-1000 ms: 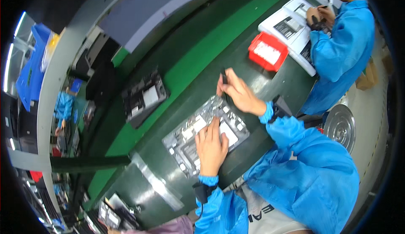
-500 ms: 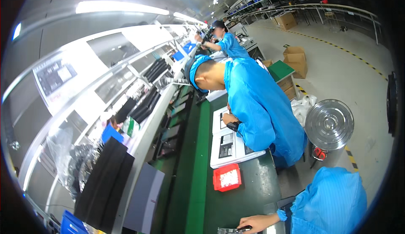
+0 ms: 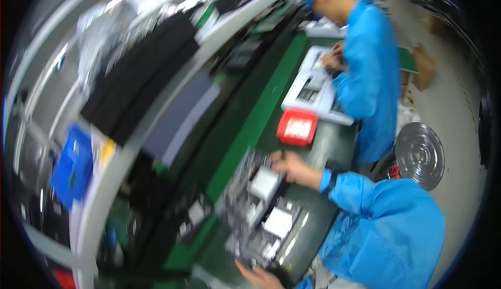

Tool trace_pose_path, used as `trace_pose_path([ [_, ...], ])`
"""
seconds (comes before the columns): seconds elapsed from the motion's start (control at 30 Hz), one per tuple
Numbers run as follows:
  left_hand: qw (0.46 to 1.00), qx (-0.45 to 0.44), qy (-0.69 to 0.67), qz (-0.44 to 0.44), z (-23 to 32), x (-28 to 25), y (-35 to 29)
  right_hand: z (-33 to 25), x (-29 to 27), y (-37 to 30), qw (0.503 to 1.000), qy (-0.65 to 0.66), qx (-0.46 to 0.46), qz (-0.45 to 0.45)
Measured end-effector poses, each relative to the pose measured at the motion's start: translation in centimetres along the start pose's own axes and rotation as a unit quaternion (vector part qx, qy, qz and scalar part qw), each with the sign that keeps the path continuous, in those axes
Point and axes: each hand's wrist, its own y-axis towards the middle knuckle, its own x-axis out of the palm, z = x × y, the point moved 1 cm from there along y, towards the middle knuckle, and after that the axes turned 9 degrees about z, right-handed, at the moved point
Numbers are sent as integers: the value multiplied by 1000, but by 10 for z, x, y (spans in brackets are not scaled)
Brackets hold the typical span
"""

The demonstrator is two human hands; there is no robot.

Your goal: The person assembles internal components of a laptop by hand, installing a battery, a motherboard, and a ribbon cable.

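Motion smears the picture. From the lower right my blue-sleeved arm reaches over the dark green bench, a dark band at its wrist. My right hand (image 3: 296,169) is at the far edge of an electronic assembly (image 3: 237,197) of dark and clear parts with white squares. Its fingers are bent together around something small and dark that I cannot make out. At the lower edge my left hand (image 3: 257,276) has its fingers stretched out beside the near end of a second dark assembly (image 3: 279,224), which carries a white square.
A red bin (image 3: 297,127) of small white pieces stands beyond my right hand. Farther up, a blue-clad co-worker (image 3: 368,75) bends over white trays (image 3: 295,98). On the left are a rack rail (image 3: 141,140), black panels (image 3: 141,75) and a blue bin (image 3: 73,166).
My view has swung down and left, so the bench and co-worker sit higher in the picture. My left hand and more of the assemblies have come into view.
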Motion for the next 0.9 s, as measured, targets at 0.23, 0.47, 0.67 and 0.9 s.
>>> trace_pose_path([
  [0.23,995,-29,97,-6,20,-10,-34,61,24,139,998,28,18,57],
  [0.47,985,41,169,-1,31,-12,-45,60,66,183,819,-380,-340,264],
  [0.67,980,133,147,-12,38,-23,-75,-2,54,23,921,-313,-227,-51],
  [0.9,969,188,132,-87,49,-21,-101,40,-17,-164,941,-170,48,-287],
])
